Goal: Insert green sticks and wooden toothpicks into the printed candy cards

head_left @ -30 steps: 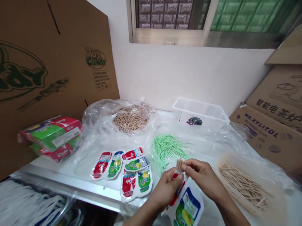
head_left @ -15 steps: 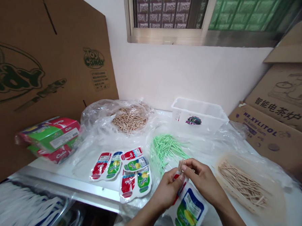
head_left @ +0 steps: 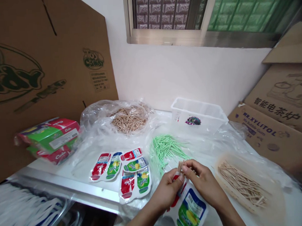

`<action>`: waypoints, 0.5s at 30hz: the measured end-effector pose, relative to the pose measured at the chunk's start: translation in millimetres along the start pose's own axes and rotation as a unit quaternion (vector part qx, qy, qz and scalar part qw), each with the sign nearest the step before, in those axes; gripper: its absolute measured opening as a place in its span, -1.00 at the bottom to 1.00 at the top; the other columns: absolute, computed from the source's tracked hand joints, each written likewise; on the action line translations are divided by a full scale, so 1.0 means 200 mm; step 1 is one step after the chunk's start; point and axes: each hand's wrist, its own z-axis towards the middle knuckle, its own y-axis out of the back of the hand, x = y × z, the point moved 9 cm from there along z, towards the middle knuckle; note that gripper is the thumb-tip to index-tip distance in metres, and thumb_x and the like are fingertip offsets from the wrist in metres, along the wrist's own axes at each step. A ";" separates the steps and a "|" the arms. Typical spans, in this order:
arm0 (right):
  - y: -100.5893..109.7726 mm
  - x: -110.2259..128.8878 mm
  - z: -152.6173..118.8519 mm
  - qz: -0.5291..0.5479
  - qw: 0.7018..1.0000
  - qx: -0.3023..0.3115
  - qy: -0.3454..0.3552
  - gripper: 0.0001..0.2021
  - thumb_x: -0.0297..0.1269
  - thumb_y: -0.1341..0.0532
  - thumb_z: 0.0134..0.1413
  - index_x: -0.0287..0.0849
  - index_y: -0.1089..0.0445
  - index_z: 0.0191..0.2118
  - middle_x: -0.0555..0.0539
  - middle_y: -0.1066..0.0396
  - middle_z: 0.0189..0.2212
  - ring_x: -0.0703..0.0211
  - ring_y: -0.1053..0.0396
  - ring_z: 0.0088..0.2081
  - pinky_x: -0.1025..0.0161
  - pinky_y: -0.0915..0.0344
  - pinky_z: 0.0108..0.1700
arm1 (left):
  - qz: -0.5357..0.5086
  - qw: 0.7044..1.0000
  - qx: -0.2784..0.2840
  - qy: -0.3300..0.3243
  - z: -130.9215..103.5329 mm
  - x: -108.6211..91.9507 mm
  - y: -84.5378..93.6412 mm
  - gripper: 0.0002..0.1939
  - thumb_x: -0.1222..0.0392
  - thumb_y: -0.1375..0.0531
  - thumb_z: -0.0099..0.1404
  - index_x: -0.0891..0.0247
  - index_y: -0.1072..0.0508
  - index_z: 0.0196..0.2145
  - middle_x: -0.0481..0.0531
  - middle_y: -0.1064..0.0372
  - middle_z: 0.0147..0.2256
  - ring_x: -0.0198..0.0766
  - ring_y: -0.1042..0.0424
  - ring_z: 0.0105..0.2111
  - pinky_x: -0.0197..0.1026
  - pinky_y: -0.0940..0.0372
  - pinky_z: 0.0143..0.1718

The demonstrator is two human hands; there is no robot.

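Cardboard box (head_left: 37,65) reads "Toy Candy"; another box (head_left: 271,133), "MR.XYLITOL".

I see soft daylight from the window (head_left: 186,13) above, bright and even. Wide-angle bending warps the edges. Corners look slightly blurred.

Bare table (head_left: 75,164) lies open left of the flat packets (head_left: 123,170); green sticks (head_left: 165,147) crowd ahead.
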 end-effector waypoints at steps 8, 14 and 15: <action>0.02 -0.01 0.00 -0.044 0.999 -0.019 -0.016 -0.90 -0.29 -0.11 0.02 -0.14 -0.25 -0.46 0.08 -0.30 -0.53 0.25 -0.27 -0.46 0.33 -0.19 -0.36 | 0.022 1.000 -0.001 0.015 -0.01 0.04 0.01 -0.47 -0.22 -0.16 0.10 0.30 -0.41 -0.19 -0.14 -0.15 -0.64 -0.41 -0.16 -0.64 -0.33 -0.16 -0.51; 0.01 -0.01 0.00 0.013 1.000 -0.009 0.013 -0.93 -0.32 -0.09 0.04 -0.12 -0.22 -0.30 0.05 -0.30 -0.40 0.22 -0.31 -0.31 0.30 -0.22 -0.22 | -0.011 1.000 0.010 0.011 -0.01 0.05 0.00 -0.52 -0.19 -0.17 0.11 0.27 -0.41 -0.21 -0.14 -0.15 -0.64 -0.44 -0.12 -0.68 -0.33 -0.14 -0.54; 0.00 -0.01 -0.01 0.020 1.000 0.001 0.013 -0.86 -0.27 -0.08 0.08 -0.12 -0.24 -0.22 0.04 -0.31 -0.38 0.20 -0.32 -0.29 0.29 -0.22 -0.20 | -0.018 1.000 0.012 0.011 -0.01 0.05 -0.01 -0.52 -0.20 -0.18 0.10 0.26 -0.41 -0.22 -0.13 -0.16 -0.64 -0.43 -0.13 -0.68 -0.32 -0.14 -0.54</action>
